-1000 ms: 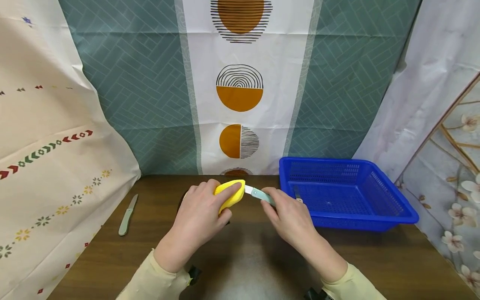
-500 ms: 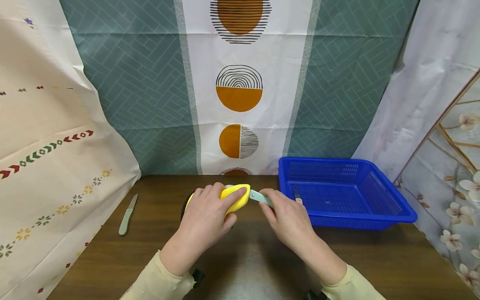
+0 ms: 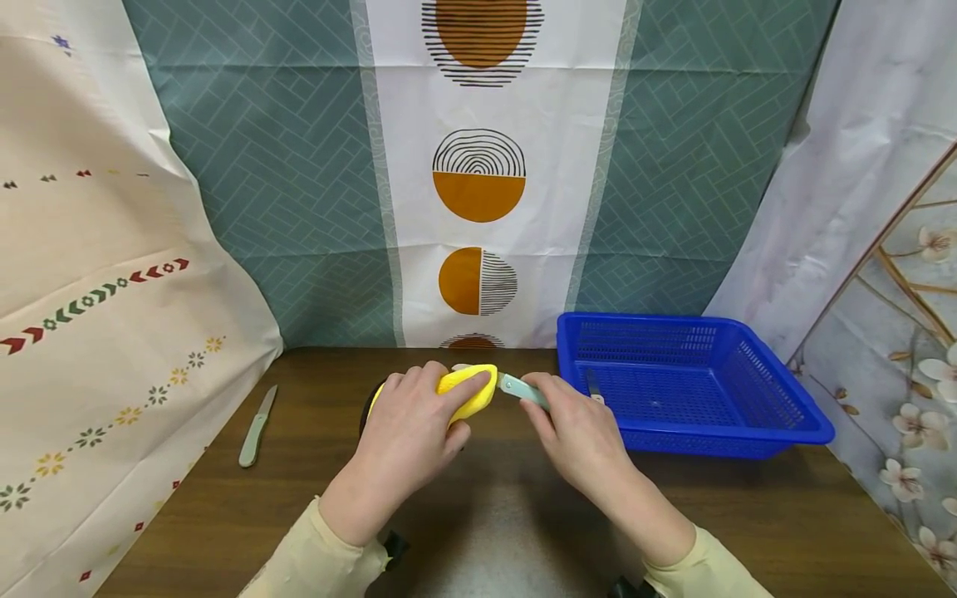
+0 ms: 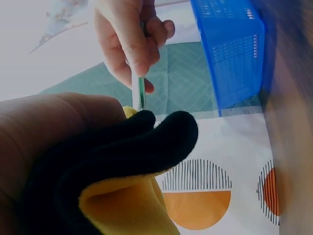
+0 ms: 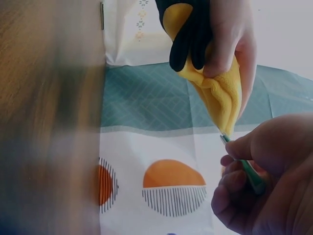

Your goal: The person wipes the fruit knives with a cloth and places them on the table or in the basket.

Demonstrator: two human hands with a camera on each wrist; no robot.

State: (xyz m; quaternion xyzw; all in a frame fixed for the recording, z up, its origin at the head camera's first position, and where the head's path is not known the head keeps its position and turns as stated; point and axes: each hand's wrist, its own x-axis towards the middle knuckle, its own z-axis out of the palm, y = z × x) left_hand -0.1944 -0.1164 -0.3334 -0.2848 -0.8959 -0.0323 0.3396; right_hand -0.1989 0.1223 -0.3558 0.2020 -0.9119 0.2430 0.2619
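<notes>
One green-handled knife (image 3: 521,389) against yellow cloth (image 3: 475,404)

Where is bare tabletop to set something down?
The table is bare between the loose knife and left hand, and between the blue basket and right sleeve. Crowded: the middle, where the right hand holds a second knife against the yellow cloth; a third knife lies in the basket's left side.

In my head view, pale glare whitens the desk (image 3: 489,540) at six o'clock, between soft, dark shadows.
</notes>
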